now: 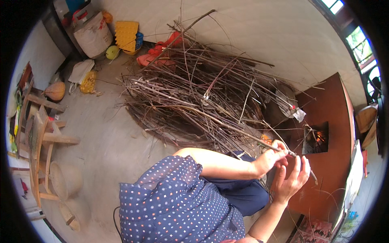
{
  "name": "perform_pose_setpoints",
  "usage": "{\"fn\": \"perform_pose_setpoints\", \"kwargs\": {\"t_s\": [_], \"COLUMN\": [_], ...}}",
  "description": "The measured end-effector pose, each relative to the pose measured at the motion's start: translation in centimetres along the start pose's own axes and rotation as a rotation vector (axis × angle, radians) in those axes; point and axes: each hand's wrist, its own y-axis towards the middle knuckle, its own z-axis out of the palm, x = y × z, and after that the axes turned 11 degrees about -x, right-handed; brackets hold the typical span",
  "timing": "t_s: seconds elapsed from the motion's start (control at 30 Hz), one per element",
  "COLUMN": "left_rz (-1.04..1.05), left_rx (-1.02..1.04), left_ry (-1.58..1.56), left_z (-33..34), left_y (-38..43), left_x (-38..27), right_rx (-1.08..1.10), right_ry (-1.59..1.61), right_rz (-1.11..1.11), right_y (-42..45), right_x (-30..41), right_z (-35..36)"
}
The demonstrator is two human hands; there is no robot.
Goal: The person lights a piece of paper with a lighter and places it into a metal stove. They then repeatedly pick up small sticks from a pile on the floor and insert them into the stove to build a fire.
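A long thin branch [218,123] runs from the brushwood pile [182,88] to my hands. My left hand [272,156] is closed around it near its thick end. Just beyond, my right hand [293,177] has its fingers over the same branch, its thumb standing apart; the branch's short end sticks out past these fingers. Right of my hands, a fire [319,136] burns in the square opening of a reddish-brown stove [322,170]. Some twigs stick out of this opening.
Wooden stools [60,138] and a basket [60,182] stand at the left. Along the back are a whitish sack [94,36], a yellow egg tray [126,35], a green gourd-like fruit [112,52] and a red plastic bag [158,54]. Thin branches jut up from the pile.
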Motion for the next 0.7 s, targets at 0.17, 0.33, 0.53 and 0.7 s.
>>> {"fn": "perform_pose_setpoints", "kwargs": {"t_s": [0.17, 0.33, 0.53, 0.7], "left_rz": [-0.079, -0.058, 1.312, 0.838], "left_rx": [0.094, 0.368, 0.228, -0.123], "left_ry": [0.317, 0.781, 1.859, 2.290], "left_z": [1.3, -2.1, -5.2, -9.6], "left_y": [-0.3, -2.5, -2.8, 0.7], "left_x": [1.6, -2.2, -13.6, -15.6], "right_rx": [0.223, 0.219, 0.198, 0.189], "right_ry": [0.049, 0.046, 0.031, -0.002], "right_rz": [0.046, 0.133, 0.151, 0.115], "right_y": [-0.7, -1.8, -1.7, -0.5], "right_x": [-4.7, -9.0, -9.5, -8.4], "right_z": [-0.2, 0.8, 0.9, 1.8]}}
